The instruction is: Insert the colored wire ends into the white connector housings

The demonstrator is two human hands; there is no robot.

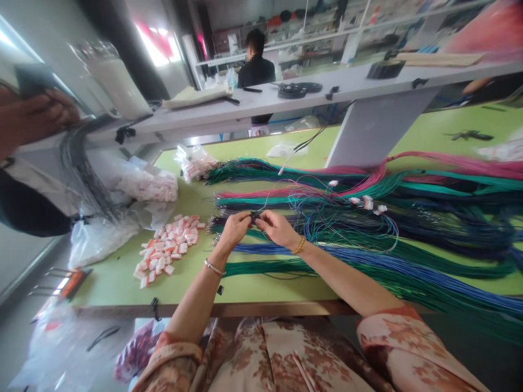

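Both my hands meet over the wires in the middle of the table. My left hand [236, 230] is closed in a pinch on one side of a small black piece [255, 216], seemingly a connector; it is too small to make out fully. On its other side my right hand [281, 228] pinches it too. A thin pale wire rises near the fingers. Around and under the hands lie bundles of cut wires: pink [257, 195], blue [343, 251] and green [281, 267]. To the left is a pile of small white-and-orange connectors [169, 245].
A raised white shelf [261, 103] runs across the back, holding a coil of black cable [300, 89] and a roll of black tape [384, 69]. Plastic bags of connectors [153, 185] sit at left. Another person's hand [36, 117] shows at far left; a person in black [257, 68] is behind.
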